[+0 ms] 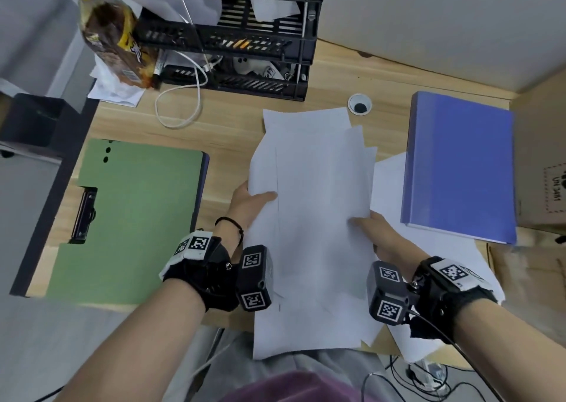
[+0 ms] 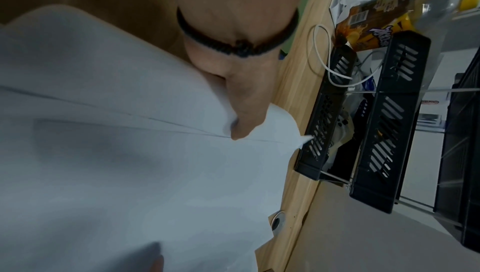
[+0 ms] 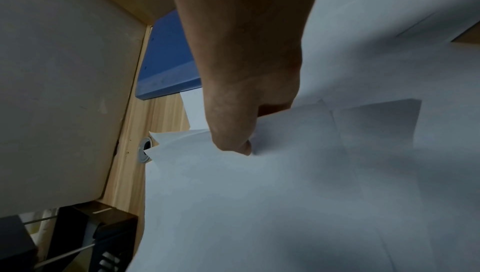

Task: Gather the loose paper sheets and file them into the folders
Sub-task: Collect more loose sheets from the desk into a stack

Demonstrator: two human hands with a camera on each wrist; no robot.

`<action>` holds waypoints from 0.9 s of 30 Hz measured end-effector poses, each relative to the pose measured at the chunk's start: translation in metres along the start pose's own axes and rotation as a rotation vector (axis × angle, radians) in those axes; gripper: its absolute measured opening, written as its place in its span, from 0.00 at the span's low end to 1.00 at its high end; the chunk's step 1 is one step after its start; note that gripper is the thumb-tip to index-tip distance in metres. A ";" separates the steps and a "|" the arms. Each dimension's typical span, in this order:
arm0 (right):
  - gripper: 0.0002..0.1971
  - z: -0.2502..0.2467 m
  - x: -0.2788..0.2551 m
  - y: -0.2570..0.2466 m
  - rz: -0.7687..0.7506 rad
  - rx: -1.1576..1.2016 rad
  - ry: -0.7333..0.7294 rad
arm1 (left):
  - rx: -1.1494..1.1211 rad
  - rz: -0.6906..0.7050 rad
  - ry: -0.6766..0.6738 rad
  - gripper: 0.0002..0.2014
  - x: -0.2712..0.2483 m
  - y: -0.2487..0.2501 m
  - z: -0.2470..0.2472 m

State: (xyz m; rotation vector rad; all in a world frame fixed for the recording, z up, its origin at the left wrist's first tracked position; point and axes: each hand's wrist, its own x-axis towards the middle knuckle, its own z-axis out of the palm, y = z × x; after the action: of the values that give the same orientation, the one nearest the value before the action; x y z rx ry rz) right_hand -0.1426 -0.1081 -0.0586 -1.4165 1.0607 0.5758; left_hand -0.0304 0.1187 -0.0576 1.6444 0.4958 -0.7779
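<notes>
A loose stack of white paper sheets (image 1: 315,217) sits between both hands over the middle of the wooden desk, its edges uneven. My left hand (image 1: 251,202) pinches the stack's left edge, thumb on top (image 2: 244,116). My right hand (image 1: 376,227) pinches the right edge, thumb on top (image 3: 233,132). A green folder (image 1: 134,217) with a black clip lies shut on the left. A blue folder (image 1: 459,165) lies shut on the right. More white sheets (image 1: 389,181) lie on the desk beside and under the blue folder.
A black stacked tray organiser (image 1: 245,34) stands at the back, with a white cable (image 1: 183,101) and a bottle (image 1: 113,34) to its left. A round cable hole (image 1: 360,104) sits behind the papers. Cardboard boxes (image 1: 542,171) stand at the right edge.
</notes>
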 end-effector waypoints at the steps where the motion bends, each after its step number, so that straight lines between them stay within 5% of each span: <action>1: 0.13 0.000 0.002 0.000 0.004 0.004 -0.007 | 0.010 0.003 -0.013 0.17 0.000 0.001 0.003; 14: 0.16 0.002 0.007 0.004 -0.016 0.055 0.090 | 0.084 0.249 -0.086 0.14 -0.008 0.035 -0.010; 22: 0.11 0.041 -0.014 -0.001 -0.077 0.063 0.128 | -0.026 0.258 -0.009 0.19 -0.021 0.032 -0.062; 27: 0.10 0.082 -0.028 0.001 -0.122 0.031 0.077 | -0.024 0.229 0.043 0.11 -0.033 0.018 -0.116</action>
State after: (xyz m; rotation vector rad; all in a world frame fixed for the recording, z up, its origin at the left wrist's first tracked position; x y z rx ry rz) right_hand -0.1362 -0.0222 -0.0490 -1.4748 1.0318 0.4180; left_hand -0.0152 0.2308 -0.0113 1.6643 0.3378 -0.5656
